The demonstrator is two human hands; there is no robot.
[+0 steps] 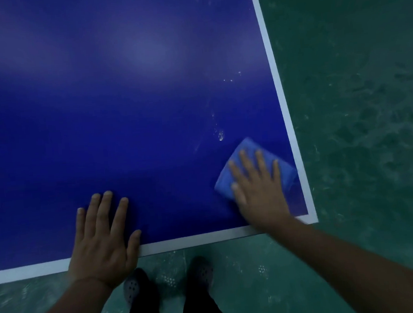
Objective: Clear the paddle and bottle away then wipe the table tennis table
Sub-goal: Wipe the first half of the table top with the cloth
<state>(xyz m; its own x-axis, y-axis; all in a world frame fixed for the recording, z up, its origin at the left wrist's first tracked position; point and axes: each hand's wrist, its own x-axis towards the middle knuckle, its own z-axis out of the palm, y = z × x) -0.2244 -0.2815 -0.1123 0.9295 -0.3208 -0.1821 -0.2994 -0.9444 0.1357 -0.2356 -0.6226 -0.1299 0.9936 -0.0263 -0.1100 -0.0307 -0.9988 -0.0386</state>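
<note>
The left hand (103, 238) lay flat on the table (122, 101) near its front edge, fingers straight and spread a little, palm down over the white border line (194, 240), holding nothing. Below it, on the floor (356, 95), stood the person's two feet in dark perforated shoes (133, 287), with dark trouser legs showing beneath.

Further right, the right hand (258, 189) pressed flat on a blue cloth (247, 150), fingers straight and slightly apart. The cloth was folded and lay under the fingers and palm, its far corner sticking out beyond the fingertips and its sides showing on either side of the hand. It sat on the table close to the front right corner, just inside the white line along the right edge.

Just beyond the cloth, pale specks and smears (220, 135) marked the blue surface, running away from the person toward the far right. A soft glare lay across the middle of the table. The floor to the right and in front was green and mottled, and the light was dim.
</note>
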